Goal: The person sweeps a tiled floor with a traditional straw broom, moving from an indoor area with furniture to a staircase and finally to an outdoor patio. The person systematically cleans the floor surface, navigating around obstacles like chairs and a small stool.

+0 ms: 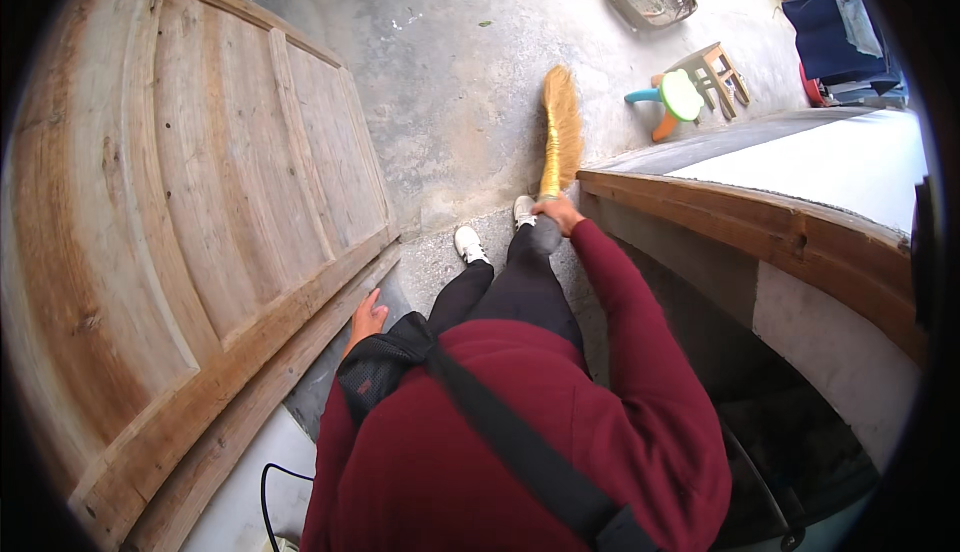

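I see my right hand [557, 214] closed around a straw broom [561, 132], its long axis running toward twelve o'clock, bristles fanned on the concrete floor [450, 72]. My left hand [367, 318] hangs loosely open at seven o'clock, empty, beside a wooden door [200, 212].

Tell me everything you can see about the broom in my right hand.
The broom has a fan of yellow-golden straw-like bristles that narrows to a golden neck. It points away from the body, bristle end out over the grey concrete floor, apparently brushing it. The right hand grips it just below the neck, and the rest of the handle is hidden behind hand and leg. It lies close beside the wooden door frame; whether they touch is unclear.
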`<act>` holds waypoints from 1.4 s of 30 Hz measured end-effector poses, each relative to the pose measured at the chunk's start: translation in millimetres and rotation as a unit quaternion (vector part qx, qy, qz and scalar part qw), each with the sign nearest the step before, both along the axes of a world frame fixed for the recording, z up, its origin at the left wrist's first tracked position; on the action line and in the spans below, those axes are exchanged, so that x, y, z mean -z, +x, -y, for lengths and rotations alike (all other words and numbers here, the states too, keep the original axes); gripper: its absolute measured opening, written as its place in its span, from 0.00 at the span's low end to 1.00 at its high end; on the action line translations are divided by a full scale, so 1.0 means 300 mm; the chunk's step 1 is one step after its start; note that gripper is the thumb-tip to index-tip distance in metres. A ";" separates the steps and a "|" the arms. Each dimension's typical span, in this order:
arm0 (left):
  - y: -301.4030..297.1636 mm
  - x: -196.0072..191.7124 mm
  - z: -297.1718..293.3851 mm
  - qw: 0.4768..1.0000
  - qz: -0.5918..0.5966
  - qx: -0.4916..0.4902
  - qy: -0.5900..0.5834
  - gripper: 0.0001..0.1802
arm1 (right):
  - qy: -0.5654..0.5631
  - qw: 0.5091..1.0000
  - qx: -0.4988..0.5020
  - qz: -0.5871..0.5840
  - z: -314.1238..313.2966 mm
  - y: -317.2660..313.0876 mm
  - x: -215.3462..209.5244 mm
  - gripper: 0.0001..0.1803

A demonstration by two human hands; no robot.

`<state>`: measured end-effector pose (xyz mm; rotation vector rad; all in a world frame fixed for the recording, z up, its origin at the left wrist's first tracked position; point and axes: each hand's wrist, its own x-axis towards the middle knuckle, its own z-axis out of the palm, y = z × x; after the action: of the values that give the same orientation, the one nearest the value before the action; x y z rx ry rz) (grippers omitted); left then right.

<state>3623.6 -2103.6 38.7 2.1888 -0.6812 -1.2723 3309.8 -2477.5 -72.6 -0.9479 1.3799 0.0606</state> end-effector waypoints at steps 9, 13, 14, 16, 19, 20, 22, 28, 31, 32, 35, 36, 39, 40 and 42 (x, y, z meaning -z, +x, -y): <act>0.049 -0.008 -0.112 0.998 -0.005 -0.009 0.065 0.26 | 0.088 0.970 0.017 0.225 -0.188 0.519 -0.007 0.23; 0.068 0.036 -0.055 0.999 0.005 -0.004 0.045 0.26 | 0.110 0.973 0.022 0.202 -0.060 0.470 -0.232 0.26; 0.066 0.040 -0.021 0.999 0.005 -0.006 0.042 0.26 | 0.011 0.986 -0.019 0.163 -0.047 0.438 -0.234 0.29; 0.064 0.011 0.072 0.998 -0.004 0.023 0.057 0.26 | -0.089 0.986 -0.026 0.135 -0.035 0.334 -0.196 0.30; 0.054 0.011 0.176 0.997 -0.010 0.045 0.060 0.26 | -0.123 0.988 -0.043 0.082 0.059 0.200 -0.381 0.32; 0.053 0.011 0.223 0.997 -0.010 0.057 0.050 0.26 | -0.116 0.991 -0.016 0.066 0.074 0.143 -0.359 0.33; 0.051 0.016 0.313 0.996 -0.015 0.060 0.058 0.26 | -0.118 0.992 0.029 0.037 0.109 0.053 -0.344 0.33; 0.047 0.108 0.544 0.999 -0.034 0.030 -0.007 0.27 | -0.149 0.982 0.096 -0.060 0.259 -0.090 -0.354 0.31; 0.071 0.200 0.658 0.997 -0.033 0.063 -0.030 0.27 | -0.172 0.973 0.134 -0.070 0.380 -0.137 -0.248 0.30; 0.085 0.224 0.703 0.997 -0.038 0.067 -0.030 0.27 | -0.187 0.970 0.138 -0.073 0.427 -0.143 -0.234 0.30; 0.132 0.313 0.835 0.995 -0.062 0.063 -0.051 0.27 | -0.261 0.952 0.082 -0.138 0.587 -0.177 -0.169 0.32; 0.162 0.351 0.880 0.993 -0.079 0.061 -0.065 0.27 | -0.280 0.943 0.055 -0.170 0.649 -0.200 -0.118 0.35; 0.260 0.430 1.052 0.982 -0.024 0.137 -0.128 0.27 | -0.222 0.942 -0.022 -0.251 0.864 -0.223 -0.023 0.49; 0.301 0.473 1.099 0.988 -0.036 0.114 -0.102 0.27 | -0.219 0.937 -0.027 -0.270 0.935 -0.214 -0.003 0.49; 0.398 0.563 1.177 0.993 -0.035 0.090 -0.066 0.26 | -0.190 0.933 -0.039 -0.302 1.082 -0.227 0.114 0.49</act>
<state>3743.1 -2456.6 -130.3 2.0028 -0.9253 -1.3461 3241.6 -2802.0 -106.7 -1.3812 1.9667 0.1587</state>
